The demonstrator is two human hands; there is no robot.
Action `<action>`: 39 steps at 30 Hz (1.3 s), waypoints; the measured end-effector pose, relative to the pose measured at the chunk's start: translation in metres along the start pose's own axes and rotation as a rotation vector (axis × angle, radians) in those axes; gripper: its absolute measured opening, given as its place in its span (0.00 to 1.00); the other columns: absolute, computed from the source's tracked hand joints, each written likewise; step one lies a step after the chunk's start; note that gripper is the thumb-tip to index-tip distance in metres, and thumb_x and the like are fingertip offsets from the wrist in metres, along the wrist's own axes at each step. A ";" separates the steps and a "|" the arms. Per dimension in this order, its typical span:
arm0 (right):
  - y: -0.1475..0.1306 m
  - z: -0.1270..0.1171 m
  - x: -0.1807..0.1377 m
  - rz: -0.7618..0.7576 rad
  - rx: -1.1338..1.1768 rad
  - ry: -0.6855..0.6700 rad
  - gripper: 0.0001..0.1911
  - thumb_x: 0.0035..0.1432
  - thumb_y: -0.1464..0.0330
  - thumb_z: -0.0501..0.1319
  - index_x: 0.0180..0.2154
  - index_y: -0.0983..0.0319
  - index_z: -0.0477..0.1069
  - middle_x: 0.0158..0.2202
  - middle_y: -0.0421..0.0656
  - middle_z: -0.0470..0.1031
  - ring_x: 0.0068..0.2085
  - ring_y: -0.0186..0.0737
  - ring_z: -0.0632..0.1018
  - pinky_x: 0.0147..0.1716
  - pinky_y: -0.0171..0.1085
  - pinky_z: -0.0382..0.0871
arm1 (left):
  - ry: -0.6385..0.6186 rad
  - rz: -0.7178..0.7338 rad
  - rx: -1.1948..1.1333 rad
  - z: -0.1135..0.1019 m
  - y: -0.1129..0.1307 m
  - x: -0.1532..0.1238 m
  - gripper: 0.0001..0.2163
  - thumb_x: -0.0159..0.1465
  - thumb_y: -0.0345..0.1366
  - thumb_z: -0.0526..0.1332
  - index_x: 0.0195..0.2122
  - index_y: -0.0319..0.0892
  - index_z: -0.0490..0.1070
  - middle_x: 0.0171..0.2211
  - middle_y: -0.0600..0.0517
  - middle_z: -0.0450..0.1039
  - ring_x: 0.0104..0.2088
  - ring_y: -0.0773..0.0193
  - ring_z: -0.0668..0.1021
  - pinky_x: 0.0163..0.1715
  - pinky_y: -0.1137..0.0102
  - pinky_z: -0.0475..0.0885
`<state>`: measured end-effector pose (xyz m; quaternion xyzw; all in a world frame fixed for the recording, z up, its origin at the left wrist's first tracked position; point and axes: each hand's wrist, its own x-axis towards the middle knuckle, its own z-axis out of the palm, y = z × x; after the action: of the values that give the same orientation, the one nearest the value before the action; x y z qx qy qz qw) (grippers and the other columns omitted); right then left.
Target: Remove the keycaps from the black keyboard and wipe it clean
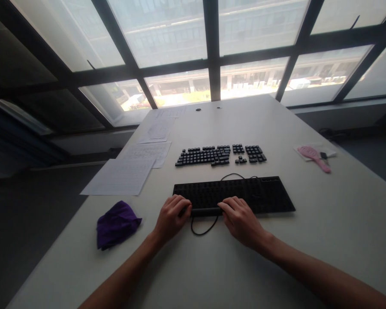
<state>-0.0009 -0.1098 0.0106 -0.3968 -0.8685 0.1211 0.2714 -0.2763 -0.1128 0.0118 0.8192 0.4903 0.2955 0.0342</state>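
My left hand (173, 213) and my right hand (239, 216) are both closed, gripping opposite ends of a long black space bar (206, 211). The bar lies level along the front edge of a black keyboard base (225, 193), whose top appears stripped of its keycaps. Behind the base, loose black keycaps (199, 157) are laid out in keyboard order, in separate blocks. A thin black cable (204, 234) loops out from under the bar toward me, and more of it curls behind the base. My fingers hide the ends of the bar.
A crumpled purple cloth (117, 225) lies on the white table (193, 274) at left. Sheets of paper (119, 177) run along the left edge. To the right is a pink brush (313, 158) beside a clear bag and a small dark item. Windows stand behind.
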 end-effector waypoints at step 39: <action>0.075 -0.006 0.129 0.057 -0.092 -0.037 0.06 0.61 0.73 0.61 0.35 0.64 0.77 0.37 0.48 0.79 0.41 0.43 0.74 0.45 0.41 0.61 | -0.118 -0.314 -0.103 0.048 0.007 0.129 0.06 0.61 0.38 0.67 0.36 0.45 0.83 0.28 0.52 0.80 0.26 0.65 0.76 0.33 0.70 0.70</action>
<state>-0.0199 0.0365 0.0322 -0.4310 -0.8664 0.0962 0.2331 -0.2020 0.0015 0.0330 0.7458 0.5934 0.2627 0.1507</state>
